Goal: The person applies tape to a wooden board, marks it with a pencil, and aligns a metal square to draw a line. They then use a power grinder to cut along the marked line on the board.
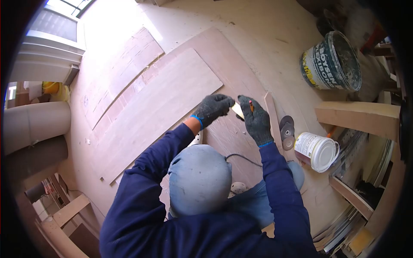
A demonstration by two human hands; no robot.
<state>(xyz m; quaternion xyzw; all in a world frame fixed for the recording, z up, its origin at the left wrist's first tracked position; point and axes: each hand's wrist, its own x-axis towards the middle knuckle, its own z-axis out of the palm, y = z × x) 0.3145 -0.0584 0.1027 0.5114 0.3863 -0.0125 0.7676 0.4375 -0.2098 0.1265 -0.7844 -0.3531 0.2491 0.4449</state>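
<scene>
Both my hands wear dark knit gloves and meet above the floor boards. My left hand (214, 109) is closed, its fingertips pinching at the near end of a small pale yellowish piece (237, 110). Around the other end of this piece my right hand (258, 123) is closed too. The exact kind of the piece cannot be made out. A pencil (251, 105) with a reddish end sticks up between the fingers of my right hand. Just beyond my left hand lies a long pale wooden board (167, 103), flat on larger sheets.
Several grinding discs (287, 131) lie right of a narrow wood strip (272, 118). A white tub (316, 150) and a large paint bucket (331, 62) stand farther right. A dark cord (243, 156) runs beside my knee (200, 180). Wooden frames (357, 118) line the right side.
</scene>
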